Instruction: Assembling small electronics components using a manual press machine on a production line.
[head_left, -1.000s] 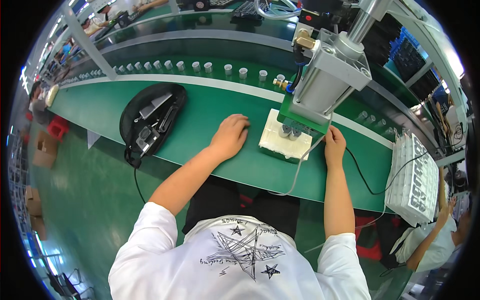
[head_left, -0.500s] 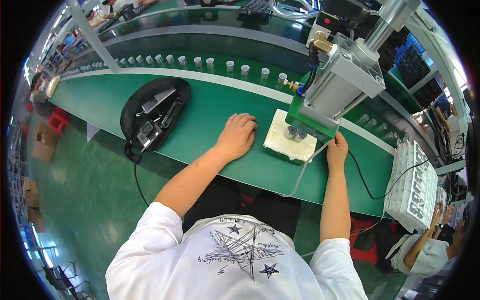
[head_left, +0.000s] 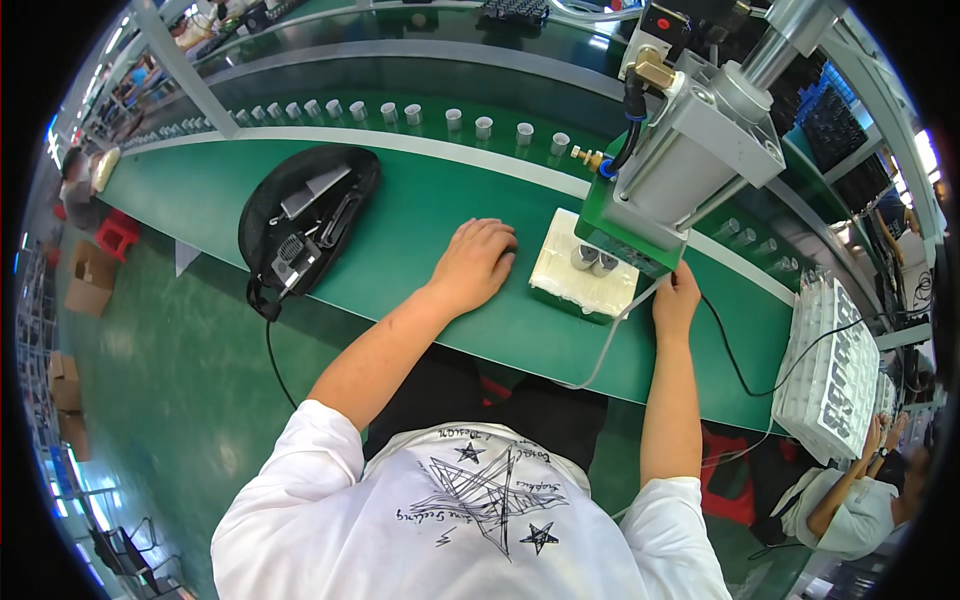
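Note:
My left hand (head_left: 476, 262) lies palm down on the green bench (head_left: 420, 215), its fingers stretched out and holding nothing. To its right, a cream-coloured block (head_left: 575, 285) on a green base sits under a pneumatic press (head_left: 680, 150). Two short grey cylinders (head_left: 596, 262) stand side by side on the block, beneath the press's green plate (head_left: 630, 235). Beside the plate's right edge, my right hand (head_left: 677, 298) is curled with its fingers closed. Whatever it grips or touches is hidden. A pale cable (head_left: 610, 345) runs close by it.
A black open case (head_left: 312, 225) with small devices lies to the left. Small white cups (head_left: 484, 127) line a dark conveyor belt (head_left: 400, 85) behind the bench. Stacked white trays (head_left: 825, 365) stand at the right, near another person (head_left: 850, 510). A black cable (head_left: 735, 370) crosses the bench.
The cups on the belt have moved slightly left. My view has shifted a little; both hands, the block and the two cylinders keep their places.

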